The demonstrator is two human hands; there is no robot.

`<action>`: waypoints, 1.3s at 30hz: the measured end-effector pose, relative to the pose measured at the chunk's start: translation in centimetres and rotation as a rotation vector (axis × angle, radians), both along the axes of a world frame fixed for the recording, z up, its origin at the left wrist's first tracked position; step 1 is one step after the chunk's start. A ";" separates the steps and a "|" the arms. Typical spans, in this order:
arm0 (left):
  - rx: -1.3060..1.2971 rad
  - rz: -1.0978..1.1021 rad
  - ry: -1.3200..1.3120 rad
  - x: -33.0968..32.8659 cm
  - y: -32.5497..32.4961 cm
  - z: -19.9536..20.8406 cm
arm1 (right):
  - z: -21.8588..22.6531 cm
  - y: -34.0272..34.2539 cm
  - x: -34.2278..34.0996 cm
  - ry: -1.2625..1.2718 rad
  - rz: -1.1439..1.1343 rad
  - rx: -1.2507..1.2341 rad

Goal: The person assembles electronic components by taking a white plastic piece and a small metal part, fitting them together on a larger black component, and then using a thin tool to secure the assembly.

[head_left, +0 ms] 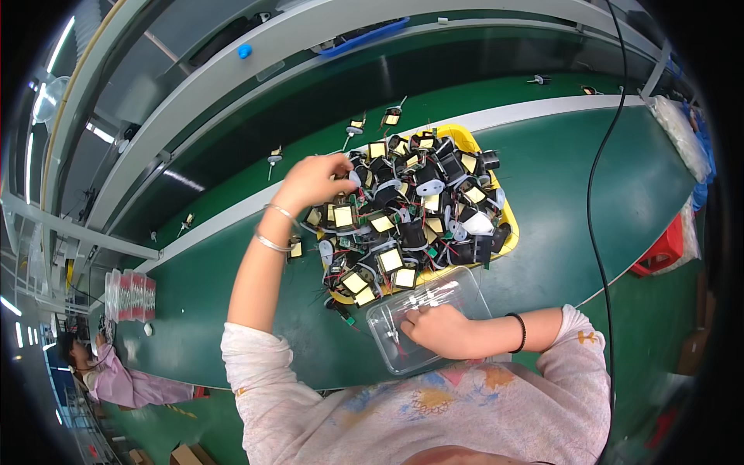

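A yellow tray (467,139) on the green workbench is heaped with small black transformer parts (403,217) with yellow tape and loose wires. My left hand (314,180) reaches into the left edge of the heap, fingers curled around a small part there; what it grips is hidden. My right hand (435,325) rests inside a clear plastic box (457,291) just in front of the tray, fingertips pinching a small thin piece at the bottom. Two bangles sit on my left wrist, a black band on my right.
A green conveyor belt (465,89) runs behind the bench with single parts (391,118) spaced along it. A black cable (593,186) hangs on the right. A red bin (666,248) stands right. Another person (108,372) sits far left beside a stack of clear trays (128,294).
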State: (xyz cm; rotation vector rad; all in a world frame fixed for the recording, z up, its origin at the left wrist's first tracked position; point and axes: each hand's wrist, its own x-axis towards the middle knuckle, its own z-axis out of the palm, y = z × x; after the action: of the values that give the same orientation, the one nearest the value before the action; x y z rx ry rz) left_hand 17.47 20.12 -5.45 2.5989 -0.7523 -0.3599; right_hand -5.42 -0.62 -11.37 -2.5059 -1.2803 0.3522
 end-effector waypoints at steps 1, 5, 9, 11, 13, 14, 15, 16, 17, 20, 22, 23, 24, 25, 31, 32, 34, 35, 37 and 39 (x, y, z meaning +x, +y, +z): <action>0.064 -0.008 -0.081 -0.4 -0.7 -0.2 | 0.0 0.0 -0.1 0.005 0.011 -0.028; 0.184 0.075 -0.099 -0.6 -1.4 0.4 | -0.3 -0.1 -0.2 -0.030 0.020 0.007; -0.097 0.121 -0.306 -1.8 -0.4 2.6 | -0.1 0.0 -0.3 -0.085 0.016 0.038; -0.338 0.177 -0.312 -3.9 -1.0 4.9 | 0.2 0.0 -0.2 -0.067 -0.038 -0.049; -0.608 0.175 -0.244 -6.0 -2.1 6.3 | -0.3 0.0 -0.2 -0.041 -0.013 -0.117; -0.759 0.146 -0.189 -7.0 -2.2 6.5 | -0.5 0.1 -0.2 -0.020 0.026 -0.182; -0.797 0.137 -0.182 -8.4 -2.3 6.9 | -0.4 0.1 -0.2 -0.020 0.031 -0.182; -0.837 0.121 -0.170 -9.6 -2.6 7.1 | -0.4 -0.1 0.0 -0.038 0.048 -0.166; -0.922 0.099 -0.146 -10.9 -2.5 7.0 | -0.3 -0.2 0.1 -0.057 0.071 -0.150; -1.120 0.069 -0.073 -13.9 -2.3 6.7 | 2.7 -1.7 1.5 -0.035 0.069 0.186; -1.190 0.076 -0.090 -15.7 -1.4 6.5 | 7.1 -2.2 3.6 0.403 0.033 0.285; -1.233 0.104 -0.052 -16.4 -1.2 6.3 | 8.5 -2.6 4.4 0.552 -0.035 0.514; -1.235 0.104 -0.065 -17.0 -1.1 6.0 | 9.7 -2.8 4.9 0.696 -0.107 0.744; -1.186 0.088 -0.035 -17.3 -1.2 5.9 | 10.6 -3.0 5.3 0.816 -0.178 0.953; -1.116 0.046 0.281 -17.4 -3.2 5.9 | 10.2 -2.4 8.2 0.920 -0.230 1.694; -1.125 0.068 0.292 -17.3 -3.4 5.6 | 10.1 -2.2 8.3 0.971 -0.237 1.770; -1.201 0.092 0.337 -17.0 -3.8 5.2 | 10.1 -2.2 8.3 0.939 -0.235 1.775; -1.244 0.099 0.323 -16.9 -3.8 4.9 | 10.2 -2.2 8.3 0.903 -0.237 1.781; -1.305 0.071 0.335 -16.4 -3.5 4.5 | 10.2 -2.3 8.3 0.803 -0.258 1.778; -1.309 0.056 0.315 -16.5 -3.7 4.4 | 10.4 -2.2 8.2 0.622 -0.303 1.773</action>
State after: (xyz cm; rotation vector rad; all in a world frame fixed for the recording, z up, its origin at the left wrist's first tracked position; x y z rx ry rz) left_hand 0.99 16.38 -1.05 1.2860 -0.5103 -0.1471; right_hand 2.80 -2.85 -1.02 -0.8662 -0.4126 -0.1139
